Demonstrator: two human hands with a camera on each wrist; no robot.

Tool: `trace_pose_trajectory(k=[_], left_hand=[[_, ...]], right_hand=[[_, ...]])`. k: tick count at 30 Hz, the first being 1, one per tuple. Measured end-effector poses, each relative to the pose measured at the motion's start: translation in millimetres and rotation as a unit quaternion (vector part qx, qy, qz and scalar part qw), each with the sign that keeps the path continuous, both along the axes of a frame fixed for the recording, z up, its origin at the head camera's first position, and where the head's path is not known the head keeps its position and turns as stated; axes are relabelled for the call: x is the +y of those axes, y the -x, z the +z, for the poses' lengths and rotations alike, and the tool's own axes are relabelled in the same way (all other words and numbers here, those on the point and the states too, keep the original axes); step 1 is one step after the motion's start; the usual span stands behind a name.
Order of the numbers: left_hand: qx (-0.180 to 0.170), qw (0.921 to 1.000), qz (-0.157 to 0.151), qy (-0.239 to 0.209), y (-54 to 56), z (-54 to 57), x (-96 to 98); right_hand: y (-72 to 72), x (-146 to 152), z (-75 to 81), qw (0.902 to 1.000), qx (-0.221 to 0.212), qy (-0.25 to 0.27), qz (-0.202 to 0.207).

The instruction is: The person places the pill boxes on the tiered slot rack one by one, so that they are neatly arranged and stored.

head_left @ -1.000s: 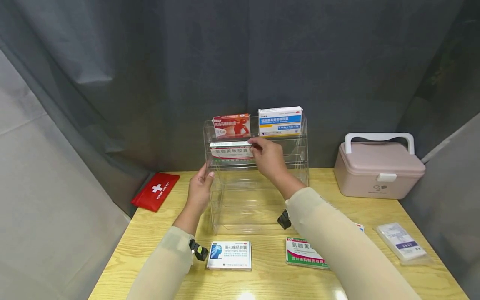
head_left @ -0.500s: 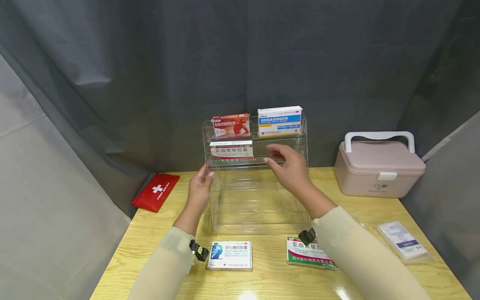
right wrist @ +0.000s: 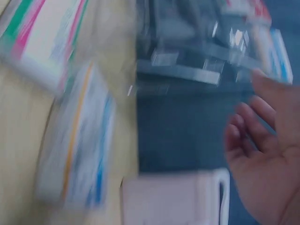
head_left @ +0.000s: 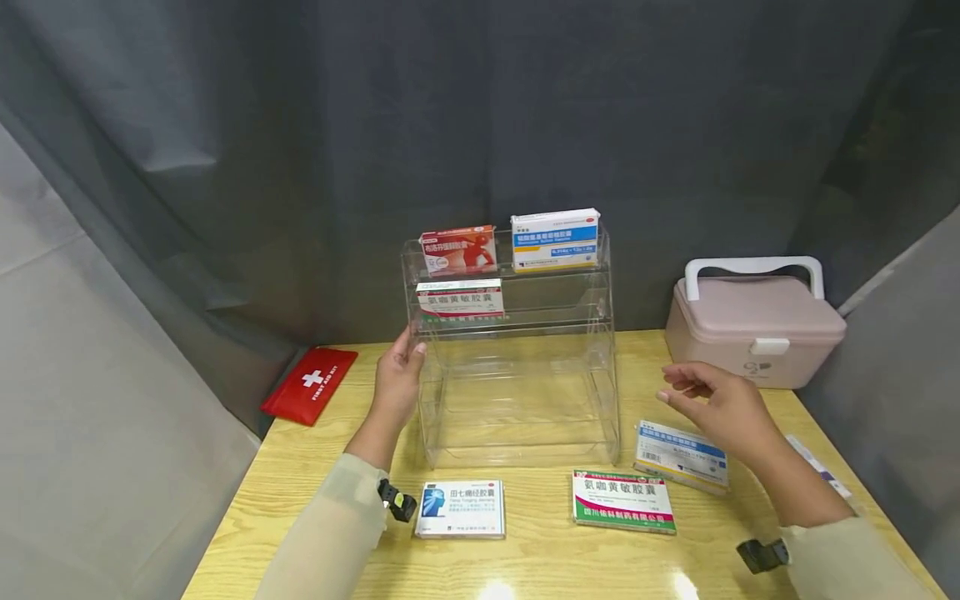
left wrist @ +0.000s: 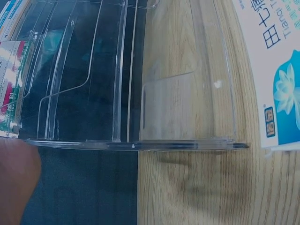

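Note:
In the head view my left hand (head_left: 397, 375) holds the left side of a clear tiered display rack (head_left: 517, 454), thumb in front and fingers partly hidden behind. My right hand (head_left: 723, 408) is in the air right of the rack, fingers loosely bent and holding nothing. Below and left of it lies a blue-and-white medicine box (head_left: 681, 457). A green-and-red medicine box (head_left: 624, 502) lies in front of the rack. Its second tier bears a similar green-and-red box (head_left: 461, 300). On the top tier stand a red medicine box (head_left: 458, 252) and a blue-and-white box (head_left: 555, 242).
Front left on the wooden table lies a white medicine box with a blue head picture (head_left: 461, 509). A red first aid pouch (head_left: 311, 385) lies at the back left. At the back right stands a pink case (head_left: 757, 333) with a white handle; a white packet (head_left: 819, 467) is partly behind the right arm.
My right hand has let go of the green-and-red box on the second tier and moved right and down, away from the rack. My left hand stays at the rack's side.

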State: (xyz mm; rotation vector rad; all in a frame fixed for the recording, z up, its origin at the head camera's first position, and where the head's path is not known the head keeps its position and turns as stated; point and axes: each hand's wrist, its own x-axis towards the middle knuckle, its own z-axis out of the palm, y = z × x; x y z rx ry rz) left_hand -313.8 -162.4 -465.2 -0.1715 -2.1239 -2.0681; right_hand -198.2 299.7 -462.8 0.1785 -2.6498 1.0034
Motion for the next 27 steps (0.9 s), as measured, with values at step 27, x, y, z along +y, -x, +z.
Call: trace_pose_trajectory(k=[27], left_hand=[[-0.017, 0.9998, 0.003, 0.012, 0.0, 0.0, -1.8]], right_hand=[[-14.0, 68, -68.5, 0.9692, -0.154, -0.176, 0.078]])
